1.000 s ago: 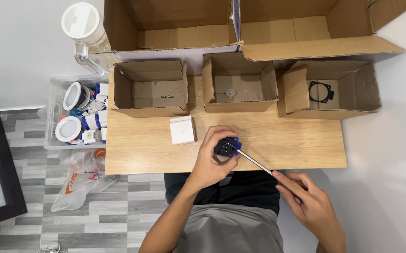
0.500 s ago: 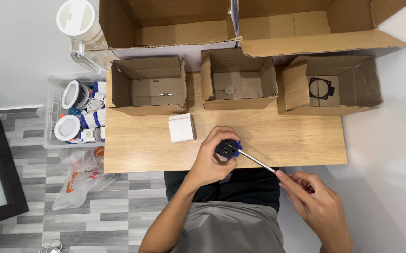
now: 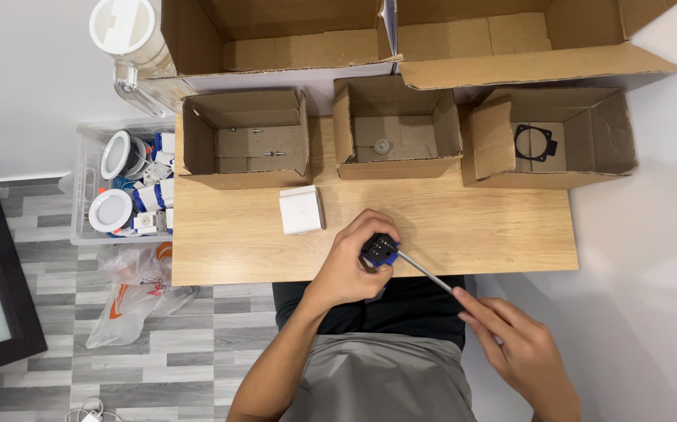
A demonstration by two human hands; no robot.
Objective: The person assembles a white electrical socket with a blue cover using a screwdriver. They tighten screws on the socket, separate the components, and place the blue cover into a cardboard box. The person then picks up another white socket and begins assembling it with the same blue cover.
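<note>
My left hand (image 3: 348,264) grips a small black and blue part (image 3: 379,251) just above the front edge of the wooden table (image 3: 463,227). My right hand (image 3: 514,348) holds a thin screwdriver (image 3: 426,272) whose tip meets the part. The right hand hovers off the table's front edge, above my lap. A small white square box (image 3: 301,209) lies on the table to the left of my left hand.
Three open cardboard boxes stand along the back: left box (image 3: 244,141) with small screws, middle box (image 3: 395,130) with a round piece, right box (image 3: 545,141) with a black ring-shaped part. Larger cartons (image 3: 401,39) sit behind. A clear bin of lamps (image 3: 123,187) and plastic bag (image 3: 139,293) lie on the floor at left.
My right hand with the screwdriver has shifted slightly down and to the right. The left hand keeps the part in nearly the same spot.
</note>
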